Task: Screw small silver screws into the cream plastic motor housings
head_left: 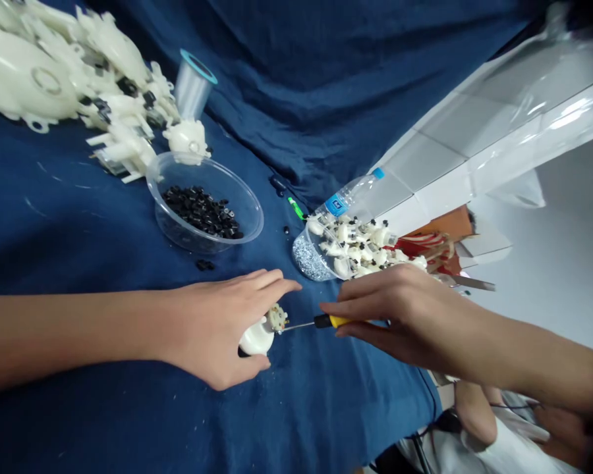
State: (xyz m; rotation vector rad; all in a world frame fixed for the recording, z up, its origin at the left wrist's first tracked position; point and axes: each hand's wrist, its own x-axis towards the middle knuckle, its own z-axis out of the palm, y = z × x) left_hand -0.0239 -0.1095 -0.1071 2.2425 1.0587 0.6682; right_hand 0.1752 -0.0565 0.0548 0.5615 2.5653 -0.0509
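My left hand (227, 326) is closed around a small cream plastic part (257, 339) on the blue cloth. From its right end sticks out a round piece (277, 318) with tiny coloured spots. My right hand (380, 313) grips a screwdriver (333, 321) with a yellow and black handle. Its thin shaft points left, and the tip meets the round piece or lies right beside it. Beyond the hands stands a clear tub of small silvery screws (310, 259); whether they are all screws is too fine to tell.
A clear bowl (250, 227) of small black parts stands behind my left hand. Cream plastic housings (24, 76) and a wire spool (192, 89) lie back left. Near a water bottle (348, 197) sit several small cream assemblies (363, 247). A person's arm (474, 411) shows at lower right.
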